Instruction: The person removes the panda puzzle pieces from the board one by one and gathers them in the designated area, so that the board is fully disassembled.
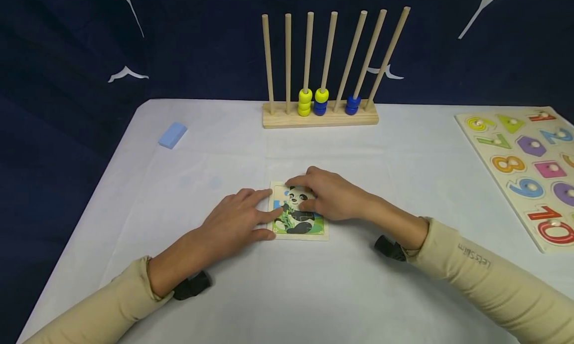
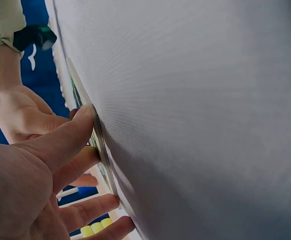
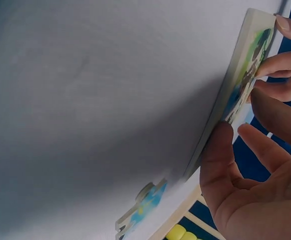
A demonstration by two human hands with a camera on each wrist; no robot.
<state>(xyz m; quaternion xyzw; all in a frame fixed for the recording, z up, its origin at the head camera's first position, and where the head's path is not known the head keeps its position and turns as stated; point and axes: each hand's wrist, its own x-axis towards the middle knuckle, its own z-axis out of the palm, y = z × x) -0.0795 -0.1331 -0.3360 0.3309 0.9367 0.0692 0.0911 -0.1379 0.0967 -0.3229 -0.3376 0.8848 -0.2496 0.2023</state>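
A small square wooden panda puzzle (image 1: 298,223) lies flat on the white table. My left hand (image 1: 239,217) reaches its left side, with outstretched fingers touching the frame; the left wrist view shows the thumb (image 2: 83,120) against its edge. Over its upper right part is my right hand (image 1: 334,194), with thumb and forefinger on the picture and frame. In the right wrist view the right thumb (image 3: 265,107) touches the panda picture. A loose jigsaw piece (image 3: 144,206), blue with some yellow, lies beyond the puzzle in that view; my right hand hides it from the head view.
Behind the puzzle stands a wooden peg rack (image 1: 320,120) with several upright dowels and yellow and blue beads. A light blue block (image 1: 172,135) lies at the back left. At the right edge is a number and shape board (image 1: 515,184). Dark blue cloth (image 1: 202,45) hangs behind.
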